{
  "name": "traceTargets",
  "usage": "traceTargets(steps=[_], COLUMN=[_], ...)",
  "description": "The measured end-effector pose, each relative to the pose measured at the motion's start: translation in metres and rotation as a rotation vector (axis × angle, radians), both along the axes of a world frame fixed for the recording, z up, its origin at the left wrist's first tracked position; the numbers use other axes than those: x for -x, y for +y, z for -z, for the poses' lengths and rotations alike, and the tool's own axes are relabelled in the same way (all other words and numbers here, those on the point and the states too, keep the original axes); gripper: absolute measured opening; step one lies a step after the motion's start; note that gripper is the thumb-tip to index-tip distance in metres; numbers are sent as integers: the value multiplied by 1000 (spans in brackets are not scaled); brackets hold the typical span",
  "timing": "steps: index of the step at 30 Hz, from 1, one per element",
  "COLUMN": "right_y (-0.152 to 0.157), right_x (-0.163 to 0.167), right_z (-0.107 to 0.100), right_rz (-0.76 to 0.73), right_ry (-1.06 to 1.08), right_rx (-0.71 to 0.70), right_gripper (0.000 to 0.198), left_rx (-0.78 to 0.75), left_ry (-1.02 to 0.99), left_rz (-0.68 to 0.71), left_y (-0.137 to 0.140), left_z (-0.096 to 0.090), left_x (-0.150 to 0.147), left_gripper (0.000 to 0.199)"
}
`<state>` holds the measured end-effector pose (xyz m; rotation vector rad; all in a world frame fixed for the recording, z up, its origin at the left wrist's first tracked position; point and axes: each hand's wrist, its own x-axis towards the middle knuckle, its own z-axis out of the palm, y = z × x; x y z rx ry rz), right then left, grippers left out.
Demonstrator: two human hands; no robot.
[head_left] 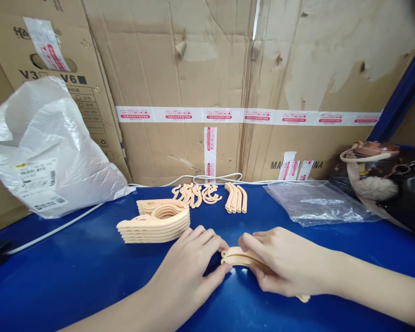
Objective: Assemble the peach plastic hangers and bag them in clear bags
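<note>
Two curved beige plastic hanger arms [240,257] lie side by side low over the blue table in front of me. My left hand [193,258] pinches their left ends, which have small holes, between thumb and fingers. Farther along, my right hand [287,263] is closed over their middle and hides most of it. A beige tip [303,298] shows below the right palm. Just beyond the left hand stands a neat stack of beige folding hangers [155,223].
Behind lie small beige hooks [190,195] and a row of curved arms [235,198]. A white plastic bag [48,147] stands left, a clear plastic bag [318,200] and a black bag [408,189] right. A white cable [55,229] crosses the blue table [90,276]; cardboard [180,78] walls the back.
</note>
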<state>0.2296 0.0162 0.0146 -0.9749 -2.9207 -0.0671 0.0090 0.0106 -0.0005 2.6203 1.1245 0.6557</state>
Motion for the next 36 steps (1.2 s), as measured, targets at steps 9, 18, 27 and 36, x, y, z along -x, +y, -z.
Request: traceTargets(steps=[9, 18, 27, 36], right_y=[73, 136, 145, 136], right_x=[-27, -12, -22, -25], right_z=[-17, -3, 1, -4], right_rz=[375, 33, 38, 44], right_ry=[71, -5, 25, 29], right_rx=[-232, -219, -188, -195], right_gripper=[30, 60, 42, 45], left_rx=[-61, -81, -92, -79], left_ry=[140, 181, 217, 189], left_rz=[-57, 70, 10, 33], left_y=[-3, 5, 0, 0], left_z=[-7, -1, -2, 2], left_x=[-6, -13, -8, -3], left_gripper=[13, 12, 7, 10])
